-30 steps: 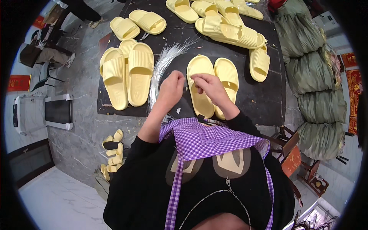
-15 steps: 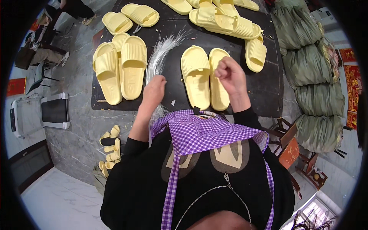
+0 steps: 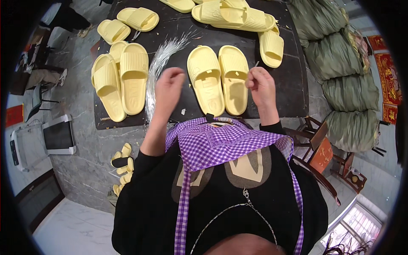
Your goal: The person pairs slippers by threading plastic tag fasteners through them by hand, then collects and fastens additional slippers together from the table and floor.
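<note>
A pair of yellow slide sandals, the left slide (image 3: 209, 100) and the right slide (image 3: 235, 95), lies side by side on the dark table (image 3: 172, 46), toes pointing away from me. My right hand (image 3: 262, 87) hovers just beside the right slide, fingers pinched, with a short thin sliver (image 3: 256, 64) poking up from them. To the left of the pair is my left hand (image 3: 168, 91), its fingers curled together; whether anything is inside them is hidden. A bundle of thin silvery strands (image 3: 162, 55) runs past my left hand.
More yellow slides (image 3: 134, 87) rest on the table's left side. Others are heaped at the far edge (image 3: 231, 16). Stuffed green sacks (image 3: 346, 93) line the right wall, near wooden chairs (image 3: 321, 148). Several slides (image 3: 123, 163) lie on the floor at left.
My right hand has moved off the right slide to its right side, uncovering its strap. My left hand has lifted slightly beside the strands. The whole view has shifted a little.
</note>
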`<state>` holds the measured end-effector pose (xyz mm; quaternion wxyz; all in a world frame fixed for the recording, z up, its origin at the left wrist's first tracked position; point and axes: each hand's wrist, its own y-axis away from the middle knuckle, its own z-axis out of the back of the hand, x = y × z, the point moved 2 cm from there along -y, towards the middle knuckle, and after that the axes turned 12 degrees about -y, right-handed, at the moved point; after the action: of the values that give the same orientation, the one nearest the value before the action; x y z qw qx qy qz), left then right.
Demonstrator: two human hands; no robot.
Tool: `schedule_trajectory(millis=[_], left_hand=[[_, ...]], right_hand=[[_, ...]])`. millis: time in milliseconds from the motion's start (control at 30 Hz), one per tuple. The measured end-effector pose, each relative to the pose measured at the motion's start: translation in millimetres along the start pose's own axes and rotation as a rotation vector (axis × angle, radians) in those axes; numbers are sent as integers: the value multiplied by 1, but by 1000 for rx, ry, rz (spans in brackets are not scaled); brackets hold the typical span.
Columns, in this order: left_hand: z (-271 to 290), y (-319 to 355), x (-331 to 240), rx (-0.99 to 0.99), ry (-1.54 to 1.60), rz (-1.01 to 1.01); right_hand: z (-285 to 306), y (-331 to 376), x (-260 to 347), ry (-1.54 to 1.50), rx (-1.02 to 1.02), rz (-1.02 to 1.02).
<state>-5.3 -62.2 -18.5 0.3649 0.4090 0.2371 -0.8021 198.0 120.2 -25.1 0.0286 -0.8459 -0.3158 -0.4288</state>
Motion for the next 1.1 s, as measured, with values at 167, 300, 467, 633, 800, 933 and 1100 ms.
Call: schedule_trajectory(millis=[167, 300, 467, 633, 800, 933, 1100], left_hand=[[-57, 14, -45, 483, 372, 38], [-80, 28, -43, 823, 440, 209], [-87, 40, -28, 1062, 366, 367], [-102, 42, -16, 1131, 563, 689], [-116, 34, -8, 1136, 752, 841], [-135, 30, -23, 981, 801, 906], [-167, 23, -38, 819, 916, 955]], right_hand=[[-14, 4, -15, 183, 44, -13], [-3, 5, -18, 272, 29, -38], [22, 11, -26, 740, -51, -169], [35, 5, -37, 1021, 6, -73], [35, 3, -18, 1096, 11, 77], [43, -7, -1, 1009, -53, 92], [44, -38, 9, 997, -71, 210]])
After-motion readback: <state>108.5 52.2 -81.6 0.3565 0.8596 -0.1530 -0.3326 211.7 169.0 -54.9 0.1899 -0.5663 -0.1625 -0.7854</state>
